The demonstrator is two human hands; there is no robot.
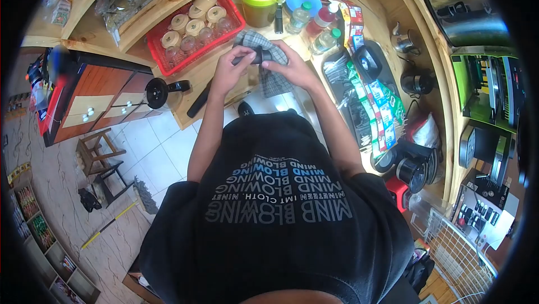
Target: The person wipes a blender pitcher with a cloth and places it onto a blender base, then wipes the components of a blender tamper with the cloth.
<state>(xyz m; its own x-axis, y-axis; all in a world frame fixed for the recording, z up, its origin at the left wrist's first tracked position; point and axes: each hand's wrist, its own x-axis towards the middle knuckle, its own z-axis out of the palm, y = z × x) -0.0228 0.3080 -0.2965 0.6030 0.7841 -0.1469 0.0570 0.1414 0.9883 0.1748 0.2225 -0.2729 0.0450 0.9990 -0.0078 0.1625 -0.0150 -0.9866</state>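
Note:
My left hand (229, 69) is closed on a small black piece (261, 56) with a dark, rounded part, held above the wooden counter. Its exact kind does not show. My right hand (292, 67) grips the other side of the same piece, along with a grey checked cloth (275, 84). The cloth hangs down below the hands and also shows behind them. Both sets of fingers nearly meet at the black piece and partly hide it. Near my left forearm, a long black object (199, 101) lies at the counter's edge.
A red basket (159, 57) of cups and glasses stands beyond my left hand. Behind are a yellow-lidded tub (260, 12), a blue plate (303, 2) and bottles (325, 41). To the right lies a black tray (345, 99) with sachets. A black-rimmed pot (156, 93) sits left.

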